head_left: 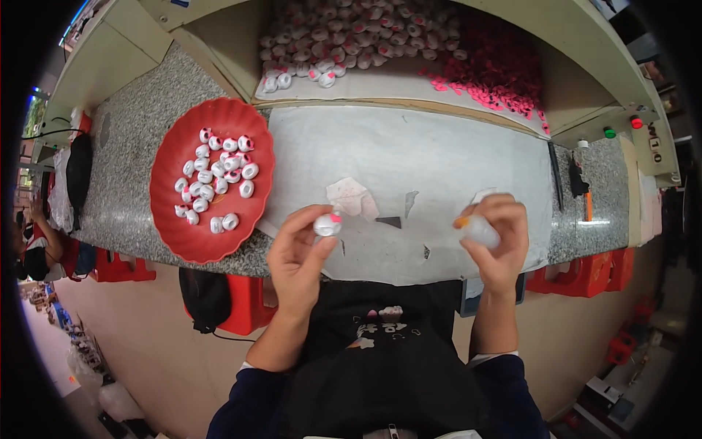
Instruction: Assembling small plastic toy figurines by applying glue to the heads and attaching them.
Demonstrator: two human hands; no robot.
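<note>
Between thumb and fingers, my left hand (296, 245) pinches a small white rounded piece (327, 226) with a pink bit on its top. My right hand (506, 238) is wrapped round a small whitish bottle (481, 232) with an orange tip, slightly blurred. The tip points left toward the piece, well apart from it. Both hands are above a white sheet (468, 157) covering the worktop. A crumpled pale tissue (351, 197) lies on the sheet just beyond my left hand. To the left, a red scalloped plate (164, 212) holds several similar white pieces (207, 175) with pink parts.
Along the back, a shelf holds a heap of white pieces (358, 36) and a pile of small pink parts (504, 80). A dark thin tool (556, 175) and an orange stick (588, 207) lie at right. Red stools (578, 276) stand below the worktop.
</note>
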